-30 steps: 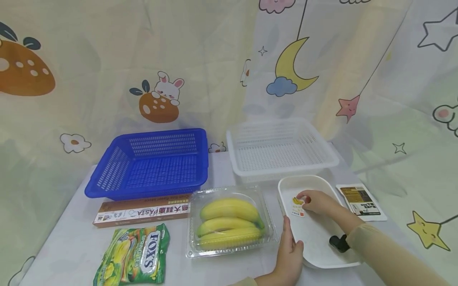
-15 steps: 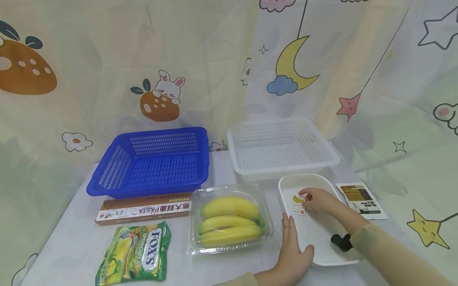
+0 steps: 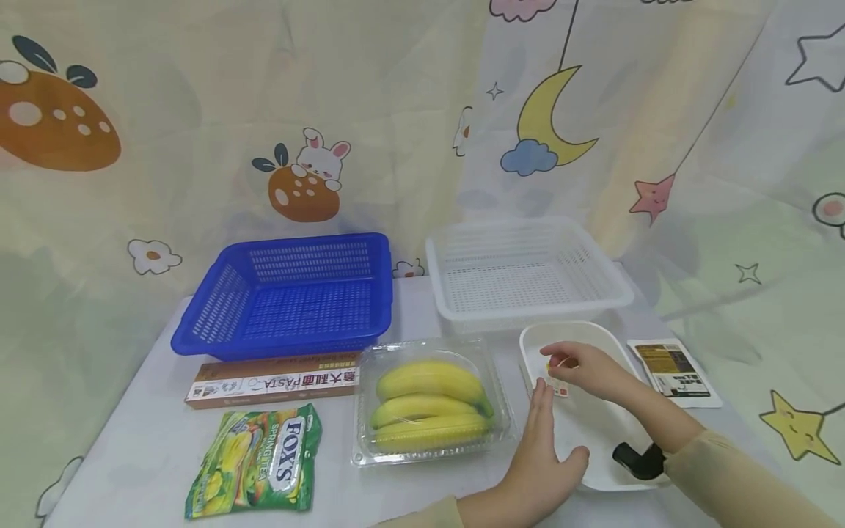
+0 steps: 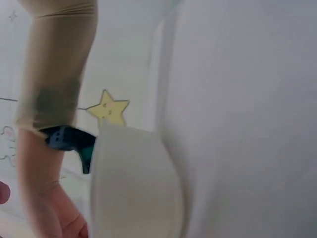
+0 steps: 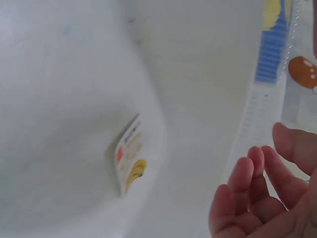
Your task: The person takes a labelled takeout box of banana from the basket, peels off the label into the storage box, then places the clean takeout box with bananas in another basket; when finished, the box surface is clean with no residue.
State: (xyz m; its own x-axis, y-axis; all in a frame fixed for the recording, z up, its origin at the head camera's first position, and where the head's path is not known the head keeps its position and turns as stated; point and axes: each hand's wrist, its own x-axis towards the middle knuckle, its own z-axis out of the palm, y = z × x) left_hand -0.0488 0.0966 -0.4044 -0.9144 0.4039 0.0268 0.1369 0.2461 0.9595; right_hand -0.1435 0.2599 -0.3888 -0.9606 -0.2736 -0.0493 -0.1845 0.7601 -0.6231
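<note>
From here, the banana-printed card [image 5: 131, 158] lies toward ten o'clock in the white tray [image 3: 597, 429]. The right hand [image 3: 590, 372] hovers, fingers parted, gripping nothing; the left hand [image 3: 533, 473] is straight-fingered beside the rim. Being thin, the card could slip a loose pinch.

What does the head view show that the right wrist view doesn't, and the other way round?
Only the head view: the green FOX'S bag, the pasta box and the flat packet.

Only the right wrist view: the little card uncovered, its banana picture plain.

Both: the white tub, the right fingers and the card, though that hand partly hides it from the head.
</note>
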